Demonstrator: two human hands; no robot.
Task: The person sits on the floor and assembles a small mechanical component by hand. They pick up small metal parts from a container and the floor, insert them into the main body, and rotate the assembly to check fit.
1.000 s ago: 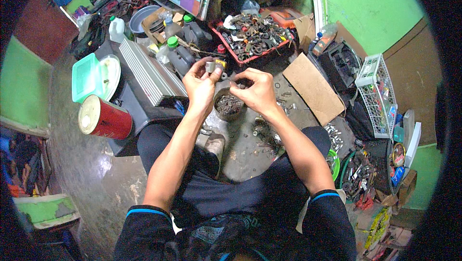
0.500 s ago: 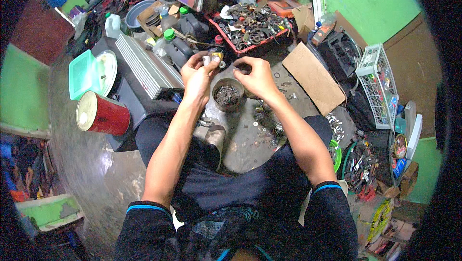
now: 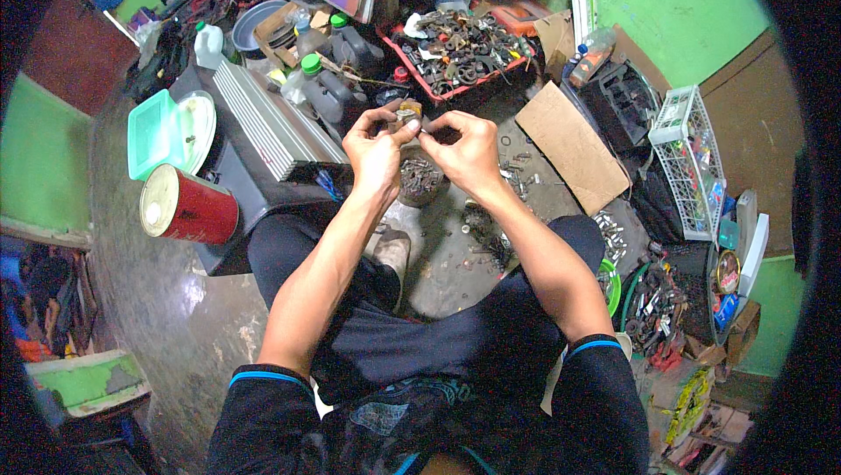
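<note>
My left hand (image 3: 377, 153) is closed, its thumb and fingers gripping a small metal part (image 3: 408, 112) that looks yellowish on its far side. Its exact kind is too small to make out. Right beside it, the thumb and forefinger of my right hand (image 3: 466, 149) are pinched together against the part. Whatever sits between those fingertips is tiny and mostly hidden. Below both hands, on the floor between my legs, stands a round can (image 3: 422, 179) with many small dark metal bits in it, partly covered by my hands.
Loose metal pieces (image 3: 482, 230) lie on the floor right of the can. A red tray (image 3: 435, 92) heaped with metal parts is beyond my hands. Cardboard (image 3: 574, 147) and a white basket (image 3: 686, 160) are at right; dark jugs (image 3: 331, 97) and a red tin (image 3: 197, 206) at left.
My hands have come together. The right one moved left and its fingers now meet the part in my left hand, which has shifted slightly right.
</note>
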